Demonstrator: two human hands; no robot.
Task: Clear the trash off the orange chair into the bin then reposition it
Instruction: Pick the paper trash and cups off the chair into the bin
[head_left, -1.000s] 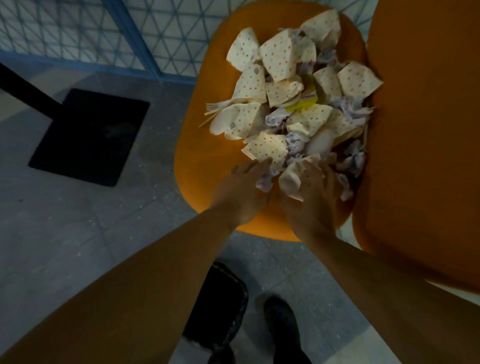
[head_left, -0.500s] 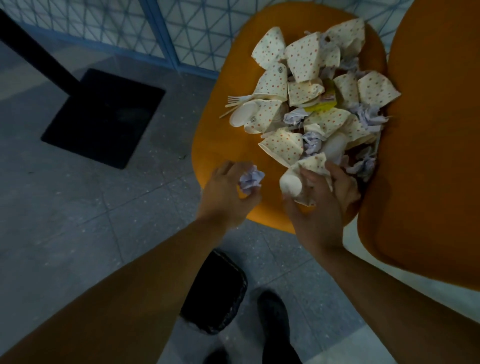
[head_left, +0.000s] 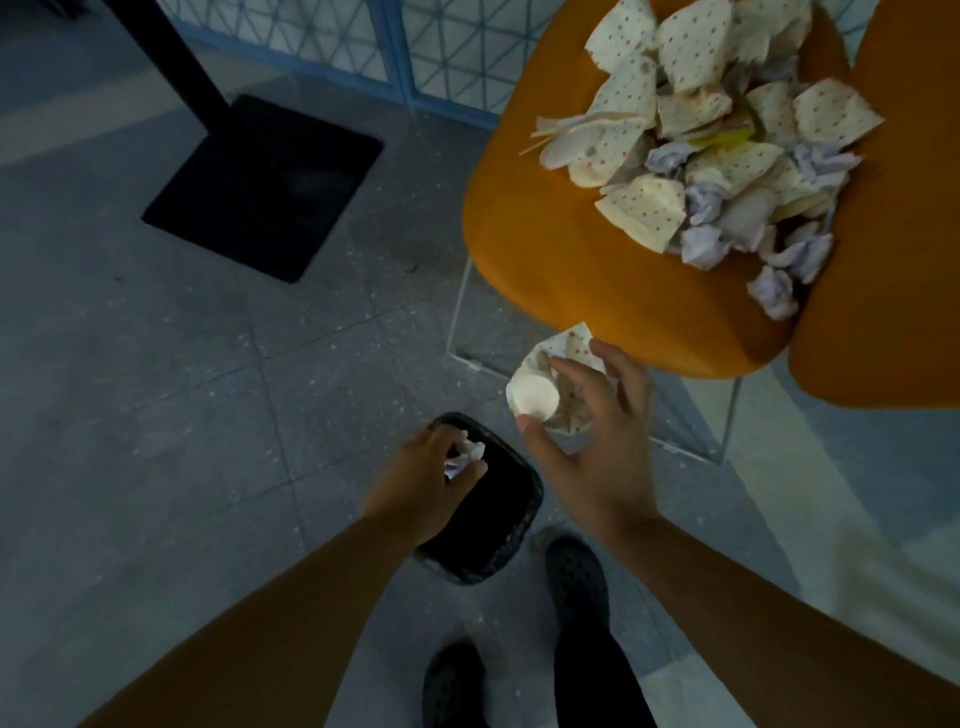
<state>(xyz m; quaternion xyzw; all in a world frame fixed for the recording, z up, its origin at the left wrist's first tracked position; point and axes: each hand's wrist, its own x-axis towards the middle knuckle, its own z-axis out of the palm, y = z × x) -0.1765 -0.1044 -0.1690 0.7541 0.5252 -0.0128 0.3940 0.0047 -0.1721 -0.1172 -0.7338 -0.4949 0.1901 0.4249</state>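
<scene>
The left grip (head_left: 431, 483) is curled round a crumpled paper ball (head_left: 464, 457), pinching it right over the mouth of the black bin (head_left: 519, 525). The right grip (head_left: 587, 441) holds a small white cup (head_left: 535, 397) together with a dotted napkin (head_left: 569, 345); thumb and forefinger pinch the cup while the other fingers are spread loose. That hand hangs between the bin and the chair's front edge, not yet over the opening.

The rest of the trash (head_left: 722, 150), more dotted napkins, paper balls, what looks like flat plastic cutlery and a yellow scrap, lies heaped on the seat of the orange chair (head_left: 545, 249), mostly toward the backrest. The chair stands just beyond the bin on a thin wire frame.

To do this step well, I would let the left ball go only while it is squarely above the dark opening, since the bin is small and light paper drifts. The right hand should then come fully over the rim before loosening, dropping cup and napkin together. Much of the pile is left, so several more trips seem needed before moving the chair.

Around this: a grey tiled floor (head_left: 182, 415), a black post base (head_left: 265, 187) to the left, a blue-framed mesh panel (head_left: 452, 47) behind, and dark shoes (head_left: 574, 577) beside the bin.
</scene>
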